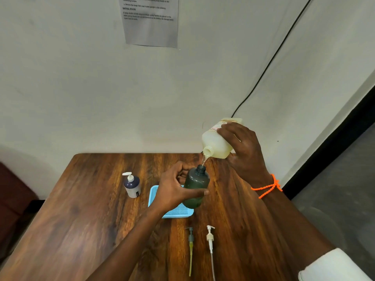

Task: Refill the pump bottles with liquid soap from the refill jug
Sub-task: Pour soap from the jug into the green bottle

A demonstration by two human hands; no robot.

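Mid-pour at frame centre: right hand point(243, 151) gripping tilted refill jug point(217, 142), left hand point(172, 189) grasping green bottle point(195, 187); two pump heads point(190, 238) unfitted on the counter point(81, 220).

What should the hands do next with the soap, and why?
Probably keep the jug tipped a bit longer: soap is streaming into the open green bottle, which the left hand steadies, and both pump heads lie on the table.

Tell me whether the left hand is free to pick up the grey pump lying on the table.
Probably not yet: the left hand grips the green bottle under the pouring jug. The grey pump itself lies unobstructed.
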